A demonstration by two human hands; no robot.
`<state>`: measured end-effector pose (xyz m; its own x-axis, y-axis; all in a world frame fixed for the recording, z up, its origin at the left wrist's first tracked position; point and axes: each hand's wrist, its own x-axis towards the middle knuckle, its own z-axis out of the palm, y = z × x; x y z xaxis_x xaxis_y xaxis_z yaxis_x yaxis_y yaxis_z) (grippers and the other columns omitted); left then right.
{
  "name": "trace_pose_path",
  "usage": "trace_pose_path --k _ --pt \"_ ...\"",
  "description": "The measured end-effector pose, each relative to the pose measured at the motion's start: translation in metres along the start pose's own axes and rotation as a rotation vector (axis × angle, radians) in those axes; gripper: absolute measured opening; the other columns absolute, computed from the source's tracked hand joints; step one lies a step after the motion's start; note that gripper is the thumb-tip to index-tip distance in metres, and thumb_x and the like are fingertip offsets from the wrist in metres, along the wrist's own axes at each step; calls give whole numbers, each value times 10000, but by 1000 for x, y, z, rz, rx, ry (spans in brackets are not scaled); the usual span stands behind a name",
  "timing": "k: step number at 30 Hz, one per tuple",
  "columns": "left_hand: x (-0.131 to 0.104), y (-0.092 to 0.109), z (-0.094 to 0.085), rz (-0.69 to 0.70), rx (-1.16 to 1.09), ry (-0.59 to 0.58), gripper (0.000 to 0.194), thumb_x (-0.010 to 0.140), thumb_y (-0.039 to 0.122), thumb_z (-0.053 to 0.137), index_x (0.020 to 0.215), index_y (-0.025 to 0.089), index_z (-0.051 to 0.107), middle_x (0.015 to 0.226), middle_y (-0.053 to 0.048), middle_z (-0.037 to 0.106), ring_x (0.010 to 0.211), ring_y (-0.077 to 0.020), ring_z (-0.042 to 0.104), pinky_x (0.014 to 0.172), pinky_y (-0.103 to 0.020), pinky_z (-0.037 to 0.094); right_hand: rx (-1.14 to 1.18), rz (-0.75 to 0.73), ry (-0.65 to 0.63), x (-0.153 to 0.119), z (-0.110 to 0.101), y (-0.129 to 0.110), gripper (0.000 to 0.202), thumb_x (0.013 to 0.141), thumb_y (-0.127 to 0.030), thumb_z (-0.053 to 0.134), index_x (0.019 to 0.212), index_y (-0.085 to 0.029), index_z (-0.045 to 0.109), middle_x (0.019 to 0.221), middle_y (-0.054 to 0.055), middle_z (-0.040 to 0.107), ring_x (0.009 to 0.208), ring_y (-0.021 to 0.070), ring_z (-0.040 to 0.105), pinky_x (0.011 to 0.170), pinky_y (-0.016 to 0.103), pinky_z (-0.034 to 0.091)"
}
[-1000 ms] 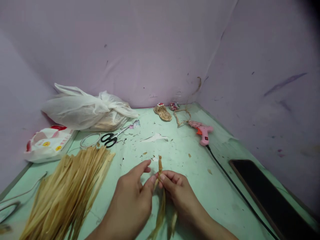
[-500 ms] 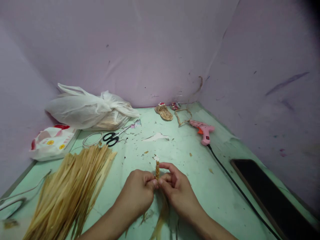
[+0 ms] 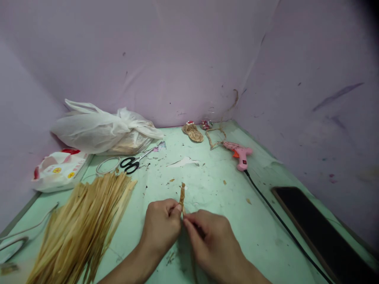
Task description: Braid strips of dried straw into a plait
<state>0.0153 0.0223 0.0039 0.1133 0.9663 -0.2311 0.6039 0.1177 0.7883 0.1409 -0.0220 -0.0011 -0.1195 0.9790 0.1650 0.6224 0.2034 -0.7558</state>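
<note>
Braid [image 3: 182,193] — pinched in the left hand [image 3: 162,223]
Its strand [image 3: 183,211] is pinched by the right hand [image 3: 213,238] — just beside the left.

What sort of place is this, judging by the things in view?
Most likely a handicraft corner: what looks like a short plaited piece is in hand, a bundle of dry, straw-like strips lies to the left, and a pink glue gun lies to the right on the table.

Tan braid [image 3: 182,195] in left hand [image 3: 162,224] and right hand [image 3: 213,237], straw-coloured strips [image 3: 85,221] farther left
</note>
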Motion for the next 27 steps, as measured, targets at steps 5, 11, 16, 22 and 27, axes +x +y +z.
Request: trace_pose_path --k 5,11,16,22,27 --pt "-1 6 4 -252 -469 -57 218 622 281 496 439 171 456 317 69 332 310 -58 256 371 -205 180 -507 -466 98 -11 19 3 399 661 -49 396 974 -21 642 610 124 646 450 183 566 377 260 384" --pt "-2 8 5 -325 -605 -47 188 608 235 499 445 143 487 397 21 468 330 -39 259 377 -194 174 -560 -590 70 -9 19 1 360 641 -42 431 915 -15 664 598 142 659 436 205 548 329 285 322" --pt "1 4 2 -189 -487 40 247 621 249 521 414 162 418 380 52 380 402 -59 296 433 -191 231 -177 -466 26 -6 0 -7 132 735 -248 568 655 -180 648 517 45 618 475 169 544 451 283 373" --pt "-4 8 2 -156 -507 -99 251 640 266 515 432 172 410 396 49 388 398 -71 327 436 -203 256 813 523 25 14 -5 -1 188 751 -355 524 832 -185 526 752 48 622 656 168 592 611 303 441" --pt "-7 8 4 -119 -420 -160 248 629 242 509 410 173 416 383 45 384 406 -74 320 448 -208 250 852 640 -217 21 0 8 181 662 -343 577 654 -189 482 447 -69 412 369 63 307 402 213 234"
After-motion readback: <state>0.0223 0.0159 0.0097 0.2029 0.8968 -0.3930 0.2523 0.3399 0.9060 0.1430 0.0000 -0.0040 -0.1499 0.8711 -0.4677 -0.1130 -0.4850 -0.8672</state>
